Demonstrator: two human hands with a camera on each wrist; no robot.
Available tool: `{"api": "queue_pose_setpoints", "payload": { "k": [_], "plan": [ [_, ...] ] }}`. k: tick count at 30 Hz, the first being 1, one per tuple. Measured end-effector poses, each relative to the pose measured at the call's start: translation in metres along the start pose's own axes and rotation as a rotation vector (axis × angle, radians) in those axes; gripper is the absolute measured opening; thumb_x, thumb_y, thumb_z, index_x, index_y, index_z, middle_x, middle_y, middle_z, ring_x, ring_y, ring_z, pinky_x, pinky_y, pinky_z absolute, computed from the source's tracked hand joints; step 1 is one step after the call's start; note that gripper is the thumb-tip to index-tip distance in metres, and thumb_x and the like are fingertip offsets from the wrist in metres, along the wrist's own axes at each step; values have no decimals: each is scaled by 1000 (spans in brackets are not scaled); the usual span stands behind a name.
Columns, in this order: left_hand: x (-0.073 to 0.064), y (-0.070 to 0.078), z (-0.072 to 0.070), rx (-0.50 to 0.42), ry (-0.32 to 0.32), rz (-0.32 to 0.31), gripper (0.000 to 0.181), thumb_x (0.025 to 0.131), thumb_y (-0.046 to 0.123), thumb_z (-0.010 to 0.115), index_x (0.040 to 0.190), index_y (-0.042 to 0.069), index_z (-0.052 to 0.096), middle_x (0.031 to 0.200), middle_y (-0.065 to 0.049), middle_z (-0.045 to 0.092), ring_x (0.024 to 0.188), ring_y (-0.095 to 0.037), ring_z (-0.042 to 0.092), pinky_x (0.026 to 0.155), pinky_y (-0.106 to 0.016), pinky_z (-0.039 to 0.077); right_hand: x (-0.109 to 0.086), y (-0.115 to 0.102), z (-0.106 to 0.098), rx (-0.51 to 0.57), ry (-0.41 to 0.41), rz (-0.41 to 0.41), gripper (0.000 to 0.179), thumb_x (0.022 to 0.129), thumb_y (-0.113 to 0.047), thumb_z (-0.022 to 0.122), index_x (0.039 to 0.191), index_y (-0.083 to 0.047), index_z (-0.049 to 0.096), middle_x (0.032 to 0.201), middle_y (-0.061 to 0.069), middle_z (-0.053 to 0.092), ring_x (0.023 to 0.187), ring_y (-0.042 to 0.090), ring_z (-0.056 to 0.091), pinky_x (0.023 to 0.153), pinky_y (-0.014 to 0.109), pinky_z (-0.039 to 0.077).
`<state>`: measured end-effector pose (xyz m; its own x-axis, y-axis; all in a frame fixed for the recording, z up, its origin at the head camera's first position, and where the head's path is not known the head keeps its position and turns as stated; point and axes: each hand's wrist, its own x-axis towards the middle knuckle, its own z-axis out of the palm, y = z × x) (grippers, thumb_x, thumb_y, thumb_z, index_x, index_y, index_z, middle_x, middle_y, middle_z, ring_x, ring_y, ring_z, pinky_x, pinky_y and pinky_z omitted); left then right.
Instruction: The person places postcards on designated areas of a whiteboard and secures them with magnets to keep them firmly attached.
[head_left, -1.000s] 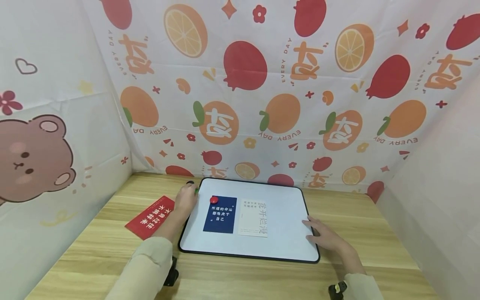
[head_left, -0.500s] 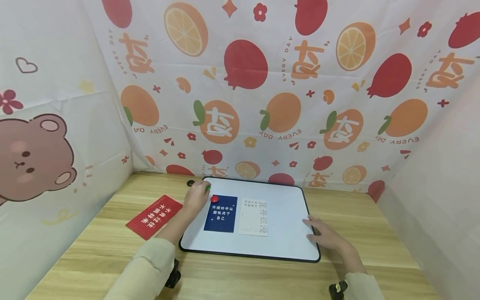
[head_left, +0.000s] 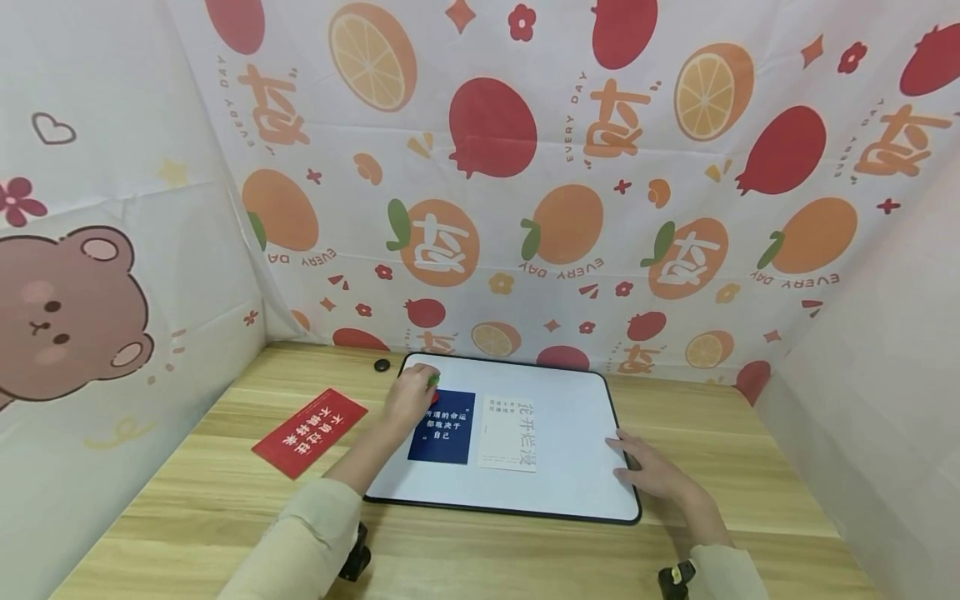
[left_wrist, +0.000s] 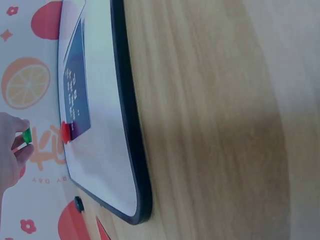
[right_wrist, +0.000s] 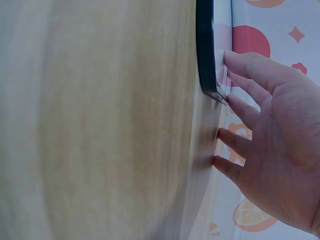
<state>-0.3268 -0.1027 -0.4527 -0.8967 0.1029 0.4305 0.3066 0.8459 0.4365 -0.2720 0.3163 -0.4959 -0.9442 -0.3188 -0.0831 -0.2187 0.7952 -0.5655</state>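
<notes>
My left hand (head_left: 411, 397) pinches a small round green magnet (left_wrist: 27, 135) between thumb and fingertips, held above the whiteboard (head_left: 573, 433) near its upper left. Below that hand a red magnet (left_wrist: 65, 132) sits on the top left corner of a dark blue card (head_left: 442, 446) with white writing. Beside this card lies a cream card (head_left: 504, 446) with grey characters, bearing no magnet. At the board's right edge rests my right hand (head_left: 654, 472). Its fingers are spread and fairly straight in the right wrist view (right_wrist: 272, 120), touching the black-framed rim.
A red card (head_left: 310, 433) with white characters lies on the wooden table (head_left: 465, 558), left of the board. Near the board's top left corner sits a black disc (head_left: 382, 365). Printed cloth (head_left: 491, 208) hangs behind, and side walls flank the table.
My left hand has moved right with the green magnet, from the board's left edge to over the blue card's top corner, uncovering the black disc. The right hand has stayed in place.
</notes>
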Motion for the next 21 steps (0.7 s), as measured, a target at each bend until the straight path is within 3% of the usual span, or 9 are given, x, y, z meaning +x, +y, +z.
{"api": "queue_pose_setpoints", "payload": {
  "k": [21],
  "plan": [
    [-8, 24, 18, -41, -5, 52, 19, 79, 1, 70, 98, 1, 66, 102, -13, 62, 94, -27, 59, 80, -32, 51, 0, -2, -1, -12, 6, -15, 52, 87, -22, 62, 135, -9, 46, 146, 18, 25, 132, 43, 14, 101, 61, 15]
  ]
}}
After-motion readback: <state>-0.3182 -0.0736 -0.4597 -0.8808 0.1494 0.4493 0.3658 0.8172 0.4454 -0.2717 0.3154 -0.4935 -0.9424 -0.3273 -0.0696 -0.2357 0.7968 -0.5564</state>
